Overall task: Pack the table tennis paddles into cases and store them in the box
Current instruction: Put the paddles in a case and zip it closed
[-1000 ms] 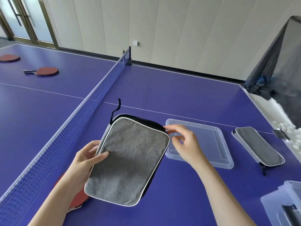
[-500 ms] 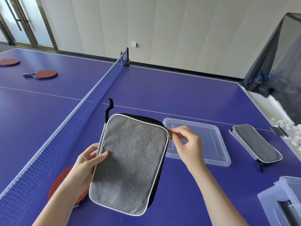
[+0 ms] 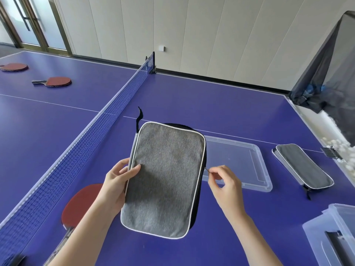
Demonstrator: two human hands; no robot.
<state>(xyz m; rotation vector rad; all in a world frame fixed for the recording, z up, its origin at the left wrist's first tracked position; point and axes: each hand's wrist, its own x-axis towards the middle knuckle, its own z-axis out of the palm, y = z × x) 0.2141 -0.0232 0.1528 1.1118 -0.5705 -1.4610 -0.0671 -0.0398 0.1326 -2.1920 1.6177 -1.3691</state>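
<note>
A grey paddle case [image 3: 163, 179] with white piping is held up over the blue table. My left hand [image 3: 117, 183] grips its left edge, thumb on the front. My right hand [image 3: 224, 186] pinches the small zipper pull at the middle of the case's right edge. A red paddle [image 3: 78, 206] lies on the table below my left hand, partly hidden by it. A second grey case [image 3: 303, 166] lies shut at the right. The clear plastic box [image 3: 336, 235] stands at the bottom right with a dark item inside.
A clear box lid [image 3: 240, 162] lies flat behind the held case. The net [image 3: 80, 148] runs along the left. Two more red paddles [image 3: 55, 81] [image 3: 13, 67] lie beyond it. A dark ball-catch net [image 3: 330, 70] and white balls sit at the right edge.
My right hand has slid the zipper pull from the case's top right corner down to the middle of its right edge. The case has turned more upright.
</note>
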